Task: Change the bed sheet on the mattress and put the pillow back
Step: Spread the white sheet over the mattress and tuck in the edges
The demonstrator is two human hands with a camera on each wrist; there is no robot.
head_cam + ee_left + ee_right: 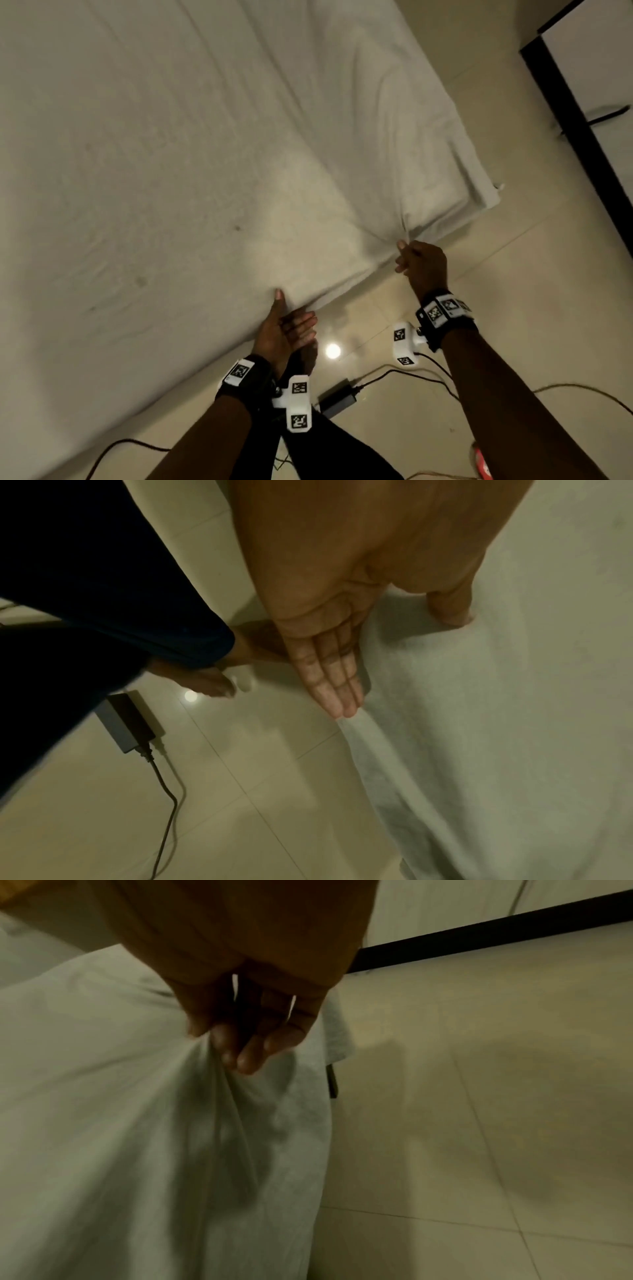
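A white bed sheet covers the mattress and hangs over its near edge. My left hand lies at that edge with the thumb pressed on top of the sheet and straight fingers along the hanging side. Farther right, near the mattress corner, my right hand pinches a bunched fold of the sheet. In the right wrist view, creases run down the sheet from that hand. No pillow is in view.
On the tiled floor beside the bed lie a black power adapter and its cables. My bare foot stands close to the mattress edge. A black-framed panel stands at the right.
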